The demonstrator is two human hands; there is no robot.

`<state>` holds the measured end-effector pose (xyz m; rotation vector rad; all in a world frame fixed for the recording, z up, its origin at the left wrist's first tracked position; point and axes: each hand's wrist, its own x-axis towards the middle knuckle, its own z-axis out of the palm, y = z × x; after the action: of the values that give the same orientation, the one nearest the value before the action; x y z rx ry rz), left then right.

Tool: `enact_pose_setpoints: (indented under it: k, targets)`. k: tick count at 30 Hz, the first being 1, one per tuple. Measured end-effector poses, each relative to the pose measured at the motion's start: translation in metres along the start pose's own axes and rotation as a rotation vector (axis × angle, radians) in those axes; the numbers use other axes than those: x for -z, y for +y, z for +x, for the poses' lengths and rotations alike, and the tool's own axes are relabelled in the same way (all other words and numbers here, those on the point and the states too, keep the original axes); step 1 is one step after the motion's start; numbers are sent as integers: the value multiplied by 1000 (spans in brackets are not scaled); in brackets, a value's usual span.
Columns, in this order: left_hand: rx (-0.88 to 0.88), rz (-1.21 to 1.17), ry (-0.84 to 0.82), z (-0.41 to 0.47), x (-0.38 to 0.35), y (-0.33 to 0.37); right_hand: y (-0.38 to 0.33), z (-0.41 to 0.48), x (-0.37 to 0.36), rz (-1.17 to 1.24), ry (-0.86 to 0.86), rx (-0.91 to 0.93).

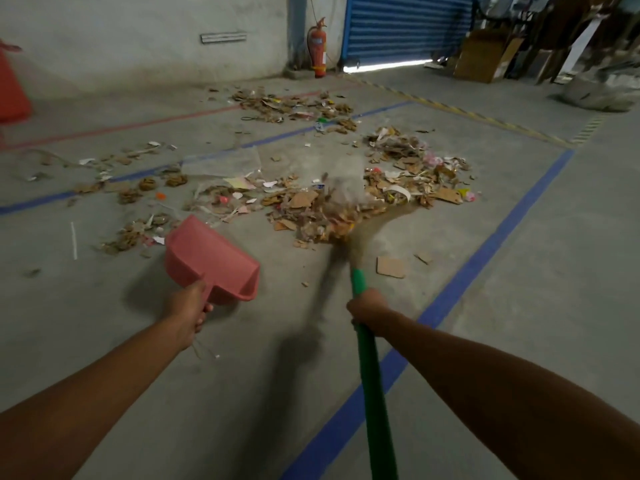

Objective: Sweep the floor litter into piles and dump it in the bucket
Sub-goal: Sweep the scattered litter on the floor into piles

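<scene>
Gripping the green-handled straw broom (372, 375), the right hand (367, 306) holds its blurred bristles against the heap of cardboard scraps and paper litter (311, 209) on the grey concrete floor (554, 271). The left hand (188, 306) clasps a pink plastic dustpan (211, 258) by its handle, just left of the heap.

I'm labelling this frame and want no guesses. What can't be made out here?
Head view only:
- Broom bristles: motion blur smears them over the litter.
- Orange object: cut by the left edge; whether it is the bucket, unclear.
- Top-right clutter: dim and too small.
- Green broom handle: lower end runs off the bottom edge.
</scene>
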<state>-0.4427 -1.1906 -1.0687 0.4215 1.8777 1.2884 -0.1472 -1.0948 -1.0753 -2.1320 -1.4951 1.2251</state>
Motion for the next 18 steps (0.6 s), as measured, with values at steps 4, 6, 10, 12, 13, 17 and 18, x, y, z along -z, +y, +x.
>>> enact_pose_setpoints:
  k: [4, 6, 10, 12, 13, 17, 18]
  targets:
    - [46, -64, 49, -4, 15, 10, -67, -13, -34, -45, -37, 204]
    - [96, -82, 56, -12, 27, 28, -96, -29, -36, -95, -5, 245]
    - [148, -90, 76, -42, 54, 83, -145, -68, -20, -244, -8, 273]
    - [164, -109, 91, -57, 71, 114, -165, -92, -3, -302, -25, 264]
    - [174, -115, 103, -65, 80, 129, -172, -102, 5, -308, -40, 245]
    - [224, -156, 164, -98, 122, 180, -204, -152, 37, -339, -112, 208]
    - [237, -170, 179, -108, 132, 190, -213, -166, 44, -349, -129, 199]
